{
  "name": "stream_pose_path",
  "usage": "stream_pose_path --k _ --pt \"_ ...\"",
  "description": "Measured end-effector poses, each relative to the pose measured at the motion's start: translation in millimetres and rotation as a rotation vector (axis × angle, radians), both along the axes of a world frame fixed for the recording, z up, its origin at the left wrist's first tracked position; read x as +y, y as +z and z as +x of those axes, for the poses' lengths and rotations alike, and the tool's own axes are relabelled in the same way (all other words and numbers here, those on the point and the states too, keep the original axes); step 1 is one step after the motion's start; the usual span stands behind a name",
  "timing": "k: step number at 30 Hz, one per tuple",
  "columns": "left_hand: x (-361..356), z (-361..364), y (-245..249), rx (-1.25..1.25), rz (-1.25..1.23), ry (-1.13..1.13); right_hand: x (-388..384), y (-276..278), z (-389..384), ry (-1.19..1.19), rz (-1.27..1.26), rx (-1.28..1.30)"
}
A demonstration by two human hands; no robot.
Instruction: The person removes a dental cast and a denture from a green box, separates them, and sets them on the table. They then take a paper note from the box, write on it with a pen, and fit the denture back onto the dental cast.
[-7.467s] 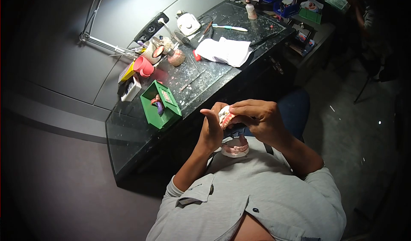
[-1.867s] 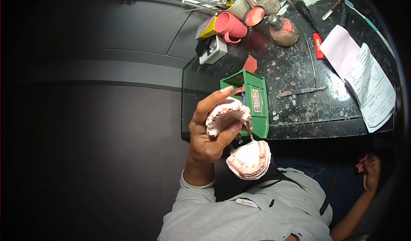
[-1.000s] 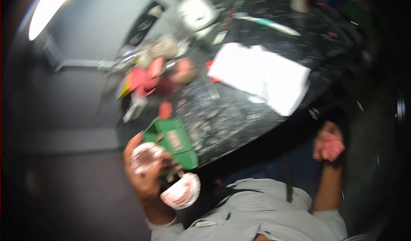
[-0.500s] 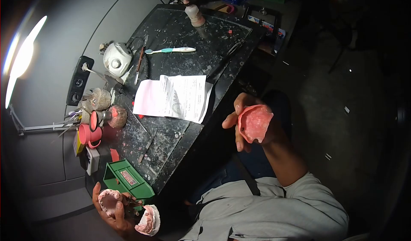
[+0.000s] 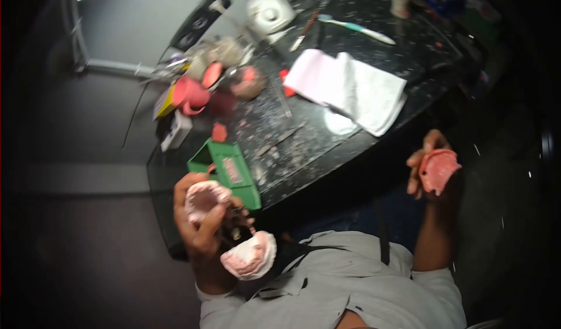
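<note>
My left hand [image 5: 201, 241] is closed around a dental articulator [image 5: 236, 231] near the bench's front left corner. Its two plaster jaw models are swung apart. The upper dental cast [image 5: 204, 200], ringed with teeth, lies under my thumb, and the lower dental cast [image 5: 264, 254], white with a pink part, hangs towards my shirt. Off the bench to the right, my right hand [image 5: 416, 168] grips a pink denture base plate [image 5: 439, 170] with an uneven edge and a small dark hole. Some of that hand's fingers are hidden behind the plate.
A green bin [image 5: 248, 193] stands at the bench's near left corner. Folded papers [image 5: 374, 92], a toothbrush [image 5: 365, 32] and a knife [image 5: 280, 140] lie on the speckled black bench [image 5: 310, 153]. A pink mug [image 5: 191, 94] and a white control unit [image 5: 269, 12] stand along the wall.
The view has turned, so the bench appears shifted right and upward. My left hand has risen with the articulator beside the green bin. My right hand still holds the pink plate, now tilted differently.
</note>
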State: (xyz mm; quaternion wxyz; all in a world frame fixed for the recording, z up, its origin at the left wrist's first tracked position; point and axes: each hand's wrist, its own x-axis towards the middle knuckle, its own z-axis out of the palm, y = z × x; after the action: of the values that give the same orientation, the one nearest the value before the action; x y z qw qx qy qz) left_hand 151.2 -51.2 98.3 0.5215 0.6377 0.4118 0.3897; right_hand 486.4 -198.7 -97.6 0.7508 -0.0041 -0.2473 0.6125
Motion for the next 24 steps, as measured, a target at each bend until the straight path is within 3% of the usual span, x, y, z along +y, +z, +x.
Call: stream_pose_path --k 2,3,6,13,24 --pt "10.6 -12.4 -9.6 -0.009 0.033 -0.131 -4.5 -29.2 8.0 0.065 -0.025 -0.024" --pt "9.9 -16.5 -7.1 -0.089 -0.095 -0.180 -11.2 -35.4 8.1 0.040 -0.101 -0.076" --pt "17.8 -24.7 -14.7 0.008 -0.023 -0.258 -22.2 -50.1 -5.4 -0.062 -0.238 -0.172" --pt "19.6 -21.3 -19.0 -0.050 -0.010 -0.321 -41.4 -59.8 -15.4 -0.231 -0.545 -0.343" --pt "19.7 -23.6 -24.9 -0.114 -0.008 -0.309 -41.6 -61.8 -12.2 -0.259 -0.492 -0.427"
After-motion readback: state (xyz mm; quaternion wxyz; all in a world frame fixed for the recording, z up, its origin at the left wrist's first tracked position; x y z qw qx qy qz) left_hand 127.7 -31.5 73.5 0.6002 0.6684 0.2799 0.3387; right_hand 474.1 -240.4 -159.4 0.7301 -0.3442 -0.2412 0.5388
